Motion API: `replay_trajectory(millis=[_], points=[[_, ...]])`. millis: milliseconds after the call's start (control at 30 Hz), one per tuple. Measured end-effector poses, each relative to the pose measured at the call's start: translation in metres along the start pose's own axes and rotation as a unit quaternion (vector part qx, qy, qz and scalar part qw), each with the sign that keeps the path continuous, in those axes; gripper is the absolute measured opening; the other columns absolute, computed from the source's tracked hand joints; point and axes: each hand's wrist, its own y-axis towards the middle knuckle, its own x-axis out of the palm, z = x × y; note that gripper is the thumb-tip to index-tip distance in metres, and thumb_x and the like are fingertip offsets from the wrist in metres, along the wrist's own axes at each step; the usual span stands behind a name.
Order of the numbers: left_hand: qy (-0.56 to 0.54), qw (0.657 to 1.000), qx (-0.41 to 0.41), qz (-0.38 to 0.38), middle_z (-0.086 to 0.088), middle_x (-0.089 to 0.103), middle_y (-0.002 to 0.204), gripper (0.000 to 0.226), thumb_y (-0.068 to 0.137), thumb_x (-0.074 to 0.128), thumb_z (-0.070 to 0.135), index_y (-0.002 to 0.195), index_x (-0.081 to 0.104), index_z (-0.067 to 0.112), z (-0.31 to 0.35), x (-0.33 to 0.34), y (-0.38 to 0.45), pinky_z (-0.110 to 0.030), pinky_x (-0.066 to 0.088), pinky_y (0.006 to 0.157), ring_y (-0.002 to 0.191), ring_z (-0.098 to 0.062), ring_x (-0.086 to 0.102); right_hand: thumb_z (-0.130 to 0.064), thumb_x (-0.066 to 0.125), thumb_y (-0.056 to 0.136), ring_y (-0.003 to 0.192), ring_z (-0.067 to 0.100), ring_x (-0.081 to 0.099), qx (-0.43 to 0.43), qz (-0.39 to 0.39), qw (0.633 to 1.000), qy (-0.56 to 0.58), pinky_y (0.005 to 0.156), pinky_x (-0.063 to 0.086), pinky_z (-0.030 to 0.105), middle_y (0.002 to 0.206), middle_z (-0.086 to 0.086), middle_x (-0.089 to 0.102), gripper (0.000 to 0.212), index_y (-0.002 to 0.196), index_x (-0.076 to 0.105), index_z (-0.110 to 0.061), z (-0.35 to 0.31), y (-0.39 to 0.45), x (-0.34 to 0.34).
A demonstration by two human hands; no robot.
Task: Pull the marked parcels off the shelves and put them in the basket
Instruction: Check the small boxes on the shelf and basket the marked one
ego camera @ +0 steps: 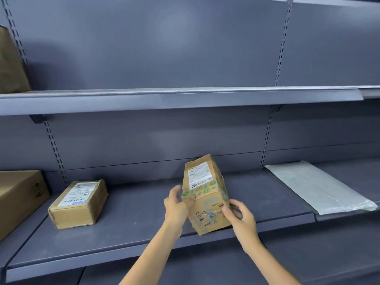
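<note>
A small cardboard parcel (205, 194) with green and blue print and a white shipping label is tilted up on the lower grey shelf (131, 219). My left hand (177, 206) grips its left side and my right hand (240, 218) grips its lower right corner. The parcel's near bottom edge sits at the shelf's front lip. No basket is in view.
A flat brown parcel (79, 204) with a white label lies to the left on the same shelf. A large brown box (18, 198) stands at the far left. A white plastic mailer (316, 186) lies on the right bay. Another brown box (10, 64) sits on the upper shelf.
</note>
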Motion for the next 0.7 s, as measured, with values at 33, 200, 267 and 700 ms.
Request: replay_trajectory(millis=[33, 200, 267, 700], points=[[-0.014, 0.999, -0.041, -0.013, -0.004, 0.039, 0.141, 0.061, 0.088, 0.062, 0.015, 0.141, 0.032, 0.016, -0.001, 0.0, 0.0, -0.024, 0.044, 0.087, 0.115, -0.017, 0.053, -0.029, 0.068, 0.08, 0.102, 0.005, 0.059, 0.008, -0.007, 1.0, 0.014, 0.08, 0.049, 0.022, 0.111, -0.007, 0.064, 0.029, 0.108, 0.058, -0.032, 0.002, -0.001, -0.001], [-0.049, 0.974, -0.184, -0.124, -0.001, 0.067, 0.106, 0.045, 0.087, 0.062, 0.032, 0.126, 0.044, 0.017, -0.004, 0.017, -0.012, -0.037, 0.053, 0.069, 0.095, -0.022, 0.064, -0.045, 0.048, 0.09, 0.096, 0.006, 0.063, 0.041, -0.003, 0.998, 0.045, 0.073, 0.048, 0.024, 0.105, -0.009, 0.068, 0.034, 0.12, 0.055, -0.03, -0.017, 0.008, -0.003], [-0.078, 0.974, -0.18, -0.109, -0.005, 0.067, 0.103, 0.034, 0.089, 0.057, 0.037, 0.116, 0.047, 0.018, -0.008, 0.023, -0.01, -0.038, 0.054, 0.067, 0.094, -0.025, 0.064, -0.046, 0.047, 0.09, 0.09, 0.008, 0.065, 0.049, 0.012, 0.999, 0.018, 0.069, 0.048, 0.024, 0.097, -0.008, 0.07, 0.03, 0.109, 0.06, -0.028, -0.024, 0.011, -0.001], [-0.082, 0.992, 0.064, -0.072, -0.004, 0.065, 0.108, 0.052, 0.056, 0.057, 0.006, 0.107, 0.048, 0.012, -0.026, -0.025, -0.011, -0.028, 0.052, 0.071, 0.1, -0.017, 0.063, 0.013, 0.052, 0.082, 0.11, 0.009, 0.06, -0.054, -0.082, 0.983, 0.155, 0.088, 0.053, 0.029, 0.119, -0.01, 0.065, 0.056, 0.121, 0.051, -0.026, -0.015, -0.01, 0.024]])
